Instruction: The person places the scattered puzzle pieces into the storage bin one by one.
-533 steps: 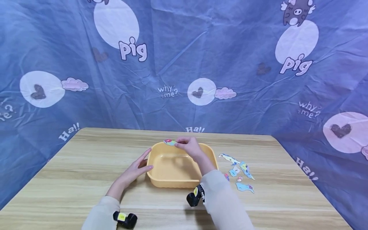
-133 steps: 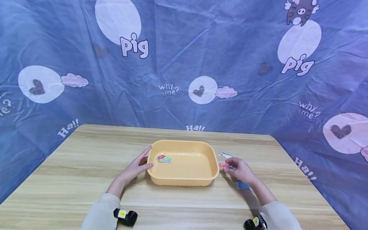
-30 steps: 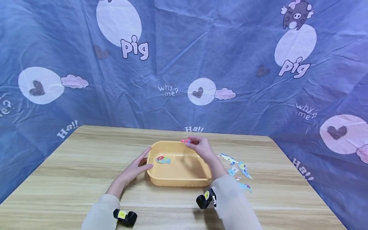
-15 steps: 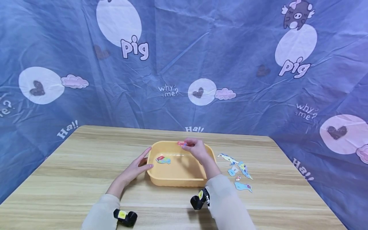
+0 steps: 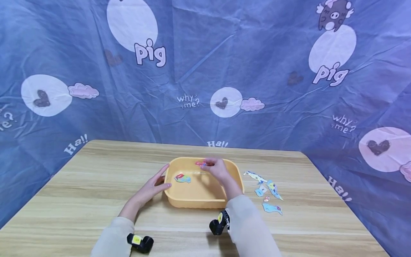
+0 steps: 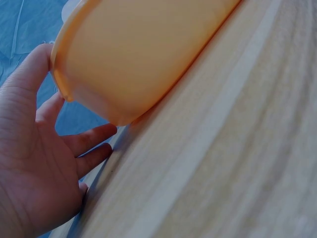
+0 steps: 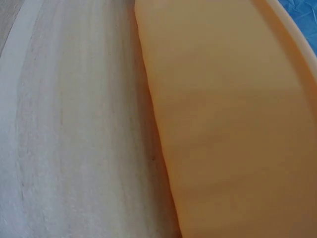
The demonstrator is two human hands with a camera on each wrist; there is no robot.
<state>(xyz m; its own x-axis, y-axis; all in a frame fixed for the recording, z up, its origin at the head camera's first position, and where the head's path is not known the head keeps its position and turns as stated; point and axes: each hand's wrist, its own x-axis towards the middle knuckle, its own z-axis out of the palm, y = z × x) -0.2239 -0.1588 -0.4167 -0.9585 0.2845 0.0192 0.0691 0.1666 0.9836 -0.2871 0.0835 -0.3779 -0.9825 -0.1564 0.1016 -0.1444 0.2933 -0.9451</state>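
A yellow-orange plastic tub (image 5: pixel 202 203) stands on the table. My left hand (image 5: pixel 148 191) lies at its left end, thumb and index finger spread along the rim. In the left wrist view, the other fingers of this left hand (image 6: pixel 39 153) stay loosely extended beside the tub's wall. My right hand (image 5: pixel 218 169) reaches over the tub, pinching a small pinkish-red cutout (image 5: pixel 199 163) between thumb and fingers near the far wall. Flat on the tub's floor, toward the left, lies a red, green and blue cutout (image 5: pixel 183 178). Only the tub's outer wall (image 7: pixel 228 119) and table show in the right wrist view.
To the right of the tub lie several irregular cutouts: a white and blue strip (image 5: pixel 255 176), a yellow and blue one (image 5: pixel 274 189), a pale blue one (image 5: pixel 272 208) and smaller ones. A blue patterned cloth (image 5: pixel 192 125) hangs behind the wooden table (image 5: pixel 96 185).
Earlier my right hand placed the multicoloured cutout in the tub, then picked up the pinkish-red one at the right. It has since moved left and down into the tub. My left hand stays put.
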